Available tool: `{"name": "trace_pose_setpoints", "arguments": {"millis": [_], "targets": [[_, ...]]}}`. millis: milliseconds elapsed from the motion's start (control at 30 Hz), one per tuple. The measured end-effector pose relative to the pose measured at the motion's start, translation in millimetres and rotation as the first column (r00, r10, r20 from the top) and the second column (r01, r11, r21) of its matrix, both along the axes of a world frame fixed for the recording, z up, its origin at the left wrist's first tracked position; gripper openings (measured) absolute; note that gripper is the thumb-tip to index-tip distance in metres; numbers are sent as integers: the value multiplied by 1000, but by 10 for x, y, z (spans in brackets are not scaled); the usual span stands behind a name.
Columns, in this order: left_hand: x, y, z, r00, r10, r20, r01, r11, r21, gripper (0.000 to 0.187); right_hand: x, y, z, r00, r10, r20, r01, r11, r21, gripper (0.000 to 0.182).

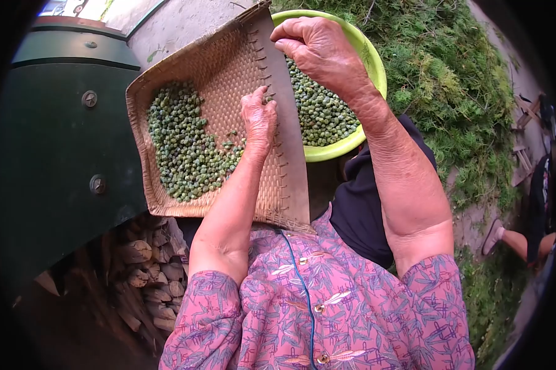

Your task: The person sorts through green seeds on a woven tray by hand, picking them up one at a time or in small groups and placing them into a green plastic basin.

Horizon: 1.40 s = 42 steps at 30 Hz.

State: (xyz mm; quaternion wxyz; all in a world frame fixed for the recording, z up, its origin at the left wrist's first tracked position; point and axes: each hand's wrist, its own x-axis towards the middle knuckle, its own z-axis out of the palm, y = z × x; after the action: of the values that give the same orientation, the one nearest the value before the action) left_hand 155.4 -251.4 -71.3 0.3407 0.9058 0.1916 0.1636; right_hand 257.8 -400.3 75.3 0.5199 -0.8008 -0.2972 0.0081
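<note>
Patterned shirt (pixel 345 296) lies nearest. Green berries (pixel 182 142) in woven basket (pixel 225 58) lie L of L hand (pixel 260 120), heap's long axis approx. fore–aft; R hand (pixel 320 57) is farther. L fingers curl, grip unclear; R fingertips pinch narrow, contents unclear, bowl (pixel 328 152) beneath palm.

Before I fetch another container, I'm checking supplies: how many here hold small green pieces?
2: the woven basket beneath the left hand, and the yellow-green tub beneath the right hand. Others may be hidden.
</note>
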Motion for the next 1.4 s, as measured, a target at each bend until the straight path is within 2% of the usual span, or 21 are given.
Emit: {"name": "trace_pose_setpoints", "arguments": {"millis": [100,233,300,333,400,433,467,533,567,733,867,933,967,1033,1100,1167,1200,1267,1300,1367,1400], "targets": [[63,7,25,978,-93,-186,100,995,28,27,-19,-7,6,1000,-8,-29,9,1000,28,19],[130,-53,10,985,-69,-159,73,997,21,23,9,-43,-37,1000,-17,8,17,999,27,19],[151,-65,16,988,-22,-151,-2,988,-154,23,2,-76,-35,1000,-21,-8,22,1000,22,19],[152,-73,3,989,-22,-148,-2,988,-157,23,-7,-94,-25,1000,-21,-4,21,1000,19,19],[142,-75,-71,969,-180,-169,87,888,-451,32,-25,-121,4,998,-18,-56,17,1000,-10,19],[139,-65,-119,978,-150,-146,91,932,-350,37,-32,-123,0,997,-37,-71,34,999,-41,19],[122,-31,-161,979,-149,-139,92,932,-351,37,-36,-118,-32,997,-36,-64,33,999,-43,19],[52,-27,-14,949,-265,-172,143,845,-515,40,-57,-122,-60,999,-38,25,38,999,-2,19],[36,-8,65,897,-407,-174,190,709,-679,47,-68,-143,-52,999,-49,5,49,998,-50,19],[-126,-45,385,914,-401,-65,228,639,-735,52,-96,-228,-52,998,-62,11,62,996,-59,19],[-348,170,423,962,-265,-63,119,618,-777,44,-148,-346,-82,990,-139,-8,138,990,-42,18],[-533,241,533,953,-272,-132,171,844,-508,36,-173,-382,-60,978,-191,-87,184,980,-74,18],[-647,222,612,954,-274,-123,176,841,-511,36,-190,-391,-46,971,-212,-115,201,975,-94,18],[-867,90,1141,934,-357,-5,336,883,-326,31,-196,-396,-118,965,-237,-108,227,969,-98,18],[-1069,-79,1695,852,-518,75,523,842,-135,32,-192,-424,-211,959,-264,-108,251,961,-117,18],[-1296,-226,2242,662,-706,252,725,688,22,35,-191,-446,-298,946,-294,-134,280,953,-116,19],[-1416,-267,2546,570,-779,261,781,613,124,35,-202,-448,-316,936,-320,-144,304,945,-124,19],[-1652,-291,2899,376,-859,348,833,478,278,39,-205,-477,-376,939,-326,-107,313,942,-125,20],[-1804,-322,2982,332,-845,418,844,464,268,42,-220,-482,-377,931,-344,-124,325,934,-151,21],[-1906,-367,3001,134,-792,596,665,518,538,32,-253,-475,-400,922,-363,-132,338,924,-176,21],[-1992,-406,3051,130,-790,599,662,519,541,32,-275,-472,-427,918,-370,-143,345,923,-171,20]]}}
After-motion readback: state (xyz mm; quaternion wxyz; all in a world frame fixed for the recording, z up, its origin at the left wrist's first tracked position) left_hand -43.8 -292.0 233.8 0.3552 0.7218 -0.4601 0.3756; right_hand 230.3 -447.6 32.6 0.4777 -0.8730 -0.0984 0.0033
